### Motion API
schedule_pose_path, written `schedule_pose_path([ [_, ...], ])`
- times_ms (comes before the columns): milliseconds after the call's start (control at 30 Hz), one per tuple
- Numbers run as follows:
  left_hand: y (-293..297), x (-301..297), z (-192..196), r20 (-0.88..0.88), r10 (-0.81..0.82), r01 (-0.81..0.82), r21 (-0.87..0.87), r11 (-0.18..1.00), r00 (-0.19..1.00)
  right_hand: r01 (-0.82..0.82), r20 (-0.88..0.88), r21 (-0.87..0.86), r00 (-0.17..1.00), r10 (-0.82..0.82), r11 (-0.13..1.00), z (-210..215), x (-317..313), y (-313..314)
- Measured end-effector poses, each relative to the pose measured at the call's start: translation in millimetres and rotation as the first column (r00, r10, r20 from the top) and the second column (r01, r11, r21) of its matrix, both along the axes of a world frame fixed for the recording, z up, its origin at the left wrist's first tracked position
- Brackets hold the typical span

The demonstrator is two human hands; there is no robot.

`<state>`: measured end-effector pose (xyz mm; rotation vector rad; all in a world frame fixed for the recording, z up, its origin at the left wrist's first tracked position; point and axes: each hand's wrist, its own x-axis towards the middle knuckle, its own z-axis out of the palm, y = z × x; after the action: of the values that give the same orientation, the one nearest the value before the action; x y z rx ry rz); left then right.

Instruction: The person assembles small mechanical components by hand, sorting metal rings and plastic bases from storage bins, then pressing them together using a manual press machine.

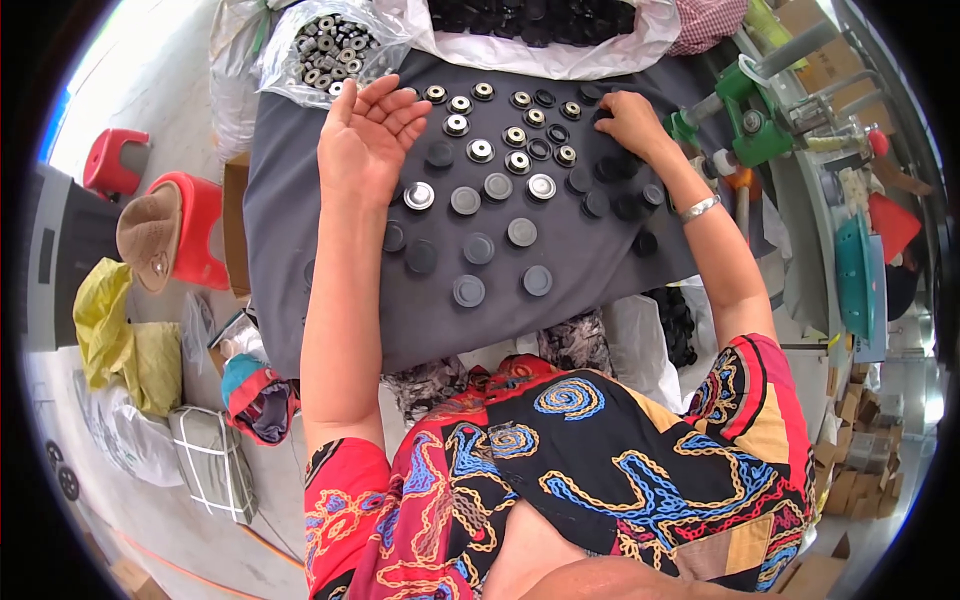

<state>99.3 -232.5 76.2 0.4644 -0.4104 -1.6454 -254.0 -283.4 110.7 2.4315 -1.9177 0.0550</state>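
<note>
My left hand (372, 140) is raised over the table's left side, palm up and empty, its fingers loosely stretched. Just right of it are round black parts with metal centres (456, 125), in loose rows. At the far right of the spread, my right hand (637, 127) is closed, fingertips pinching a black round cap (602, 114) that they partly hide. Below that hand lie several black caps (612, 169). Nearer me are grey-topped discs (478, 248) and two shiny silver-topped ones (541, 187).
A grey cloth (290, 200) covers the table. At its far edge are a clear bag of metal rings (335, 55) and a white sack (460, 58) of black parts. A green hand press (750, 120) stands right. Red stools (200, 235) are on the left floor.
</note>
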Motion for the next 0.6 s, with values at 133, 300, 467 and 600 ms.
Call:
schedule_pose_path([
  [133, 0.8, -1.6, 2.7, 0.000, -0.009, 0.009, 0.012, 1.000, 1.000, 0.032, -0.010, 0.006, 0.999, -0.032, 0.999, 2.5, -1.8, -1.3],
  [300, -0.4, 2.7, 1.4, 0.016, 0.035, -0.036, 0.042, 0.998, 0.999, 0.108, -0.114, -0.075, 0.987, -0.116, 0.991, 26.8, 23.3, 5.0],
  [467, -0.7, 1.5, 2.1, 0.005, 0.025, -0.025, 0.039, 0.999, 1.000, -0.072, 0.037, -0.009, 0.997, 0.073, 0.997, 21.2, 43.5, -19.8],
  [600, 1.8, 1.4, 3.9, 0.007, 0.019, -0.019, 0.044, 0.999, 1.000, -0.105, 0.006, 0.065, 0.995, 0.104, 0.992, 9.7, 66.7, -30.8],
])
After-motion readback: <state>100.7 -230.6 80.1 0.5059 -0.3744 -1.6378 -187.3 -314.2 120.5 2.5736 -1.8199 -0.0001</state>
